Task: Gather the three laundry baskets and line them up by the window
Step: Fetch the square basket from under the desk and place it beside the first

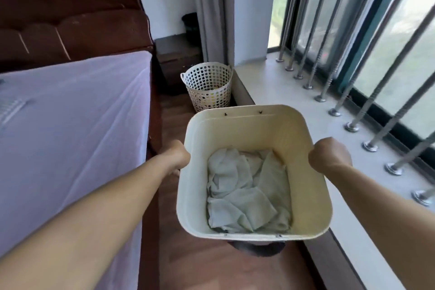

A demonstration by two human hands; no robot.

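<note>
Two laundry baskets are in view. You hold the nearer one, a cream square basket (254,125), at the lower centre of the frame, lifted above the wooden floor (174,125). Your left hand (177,156) is closed around its left rim, and your right hand (329,155) is closed in a fist on its right rim. Crumpled pale cloths (247,193) lie in the bottom of it. Beyond it, at the centre of the frame, a white perforated round basket (208,87) stands on the floor just beside the window ledge (294,92); something small and yellowish seems to lie inside it, though the holes hide most of it. The barred window (353,30) fills the upper right. A bed (70,113) with a pale sheet fills the left.
</note>
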